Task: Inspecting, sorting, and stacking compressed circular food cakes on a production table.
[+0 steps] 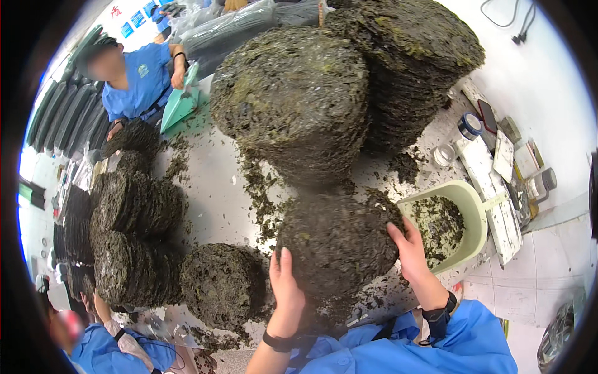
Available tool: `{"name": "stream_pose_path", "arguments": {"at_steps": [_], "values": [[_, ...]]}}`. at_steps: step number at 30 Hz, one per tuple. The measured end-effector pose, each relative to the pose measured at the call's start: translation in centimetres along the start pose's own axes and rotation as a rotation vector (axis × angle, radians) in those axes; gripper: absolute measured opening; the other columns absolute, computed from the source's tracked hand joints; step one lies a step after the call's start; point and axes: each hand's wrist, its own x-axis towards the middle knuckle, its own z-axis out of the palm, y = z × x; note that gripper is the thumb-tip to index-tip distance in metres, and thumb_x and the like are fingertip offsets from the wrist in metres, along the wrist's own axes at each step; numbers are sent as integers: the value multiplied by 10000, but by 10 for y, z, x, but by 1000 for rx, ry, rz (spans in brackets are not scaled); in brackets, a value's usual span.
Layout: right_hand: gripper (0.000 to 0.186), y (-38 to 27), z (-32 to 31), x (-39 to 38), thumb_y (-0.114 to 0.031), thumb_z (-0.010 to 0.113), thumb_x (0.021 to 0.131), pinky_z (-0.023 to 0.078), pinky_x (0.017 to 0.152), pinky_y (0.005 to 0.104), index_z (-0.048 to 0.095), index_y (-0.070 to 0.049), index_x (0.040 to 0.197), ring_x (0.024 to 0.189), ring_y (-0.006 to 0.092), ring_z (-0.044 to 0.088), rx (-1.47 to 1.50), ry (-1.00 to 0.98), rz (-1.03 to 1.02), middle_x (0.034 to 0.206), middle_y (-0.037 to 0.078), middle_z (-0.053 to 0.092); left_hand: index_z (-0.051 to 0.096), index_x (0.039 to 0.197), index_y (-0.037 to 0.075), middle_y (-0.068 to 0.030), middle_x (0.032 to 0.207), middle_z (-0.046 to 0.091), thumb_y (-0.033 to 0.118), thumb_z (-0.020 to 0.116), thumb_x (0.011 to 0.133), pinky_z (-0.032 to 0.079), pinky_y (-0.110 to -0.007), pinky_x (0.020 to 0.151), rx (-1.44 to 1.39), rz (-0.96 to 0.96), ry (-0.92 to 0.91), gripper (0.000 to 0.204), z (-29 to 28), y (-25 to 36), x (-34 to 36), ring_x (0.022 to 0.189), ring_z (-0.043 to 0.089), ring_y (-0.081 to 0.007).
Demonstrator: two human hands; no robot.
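Observation:
Between my two hands is a round, dark green-brown stack of dried seaweed sheets (336,249), somewhat blurred. My left hand (286,283) presses against its left side, thumb and fingers upward. On its right edge lies my right hand (408,249), fingers curled over the rim. Whether the stack rests on the table or is lifted, I cannot tell. Just beyond stands a tall seaweed pile (289,100), with a larger pile (405,62) behind it to the right. A smaller round seaweed stack (218,287) sits left of my left hand.
A pale green dustpan (476,218) with seaweed scraps lies at my right. Jars (470,126), a phone (487,116) and white boards (489,187) line the right edge. Several seaweed bundles (134,268) stand at left. Two co-workers in blue are there, one holding a green dustpan (180,107).

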Motion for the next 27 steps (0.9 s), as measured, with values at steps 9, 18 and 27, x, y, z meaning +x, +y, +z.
{"name": "stream_pose_path", "arguments": {"at_steps": [9, 18, 27], "values": [[542, -21, -33, 20, -174, 639, 918, 394, 975, 288, 401, 40, 1355, 1139, 157, 485, 326, 225, -134, 1275, 120, 509, 525, 1301, 58, -99, 1286, 579, 479, 499, 954, 466, -451, 968, -425, -293, -166, 545, -17, 18, 11, 1143, 568, -271], [540, 14, 8, 8, -335, 506, 987, 242, 1115, 346, 399, -5, 1401, 1324, 234, 380, 239, -158, -158, 1409, 157, 432, 438, 1339, -23, -164, 1446, 361, 436, 586, 923, 246, -364, 1118, 468, 130, 122, 637, -2, -1, -1, 1359, 311, -272], [842, 19, 7, -13, -195, 663, 876, 197, 1141, 373, 138, -64, 1521, 1407, 260, 239, 296, -373, 127, 1537, 132, 226, -4, 1466, 39, -209, 1460, 255, 371, 822, 733, 255, -401, 1109, 106, -237, -73, 1153, -8, 18, -3, 1358, 286, -291]]}}
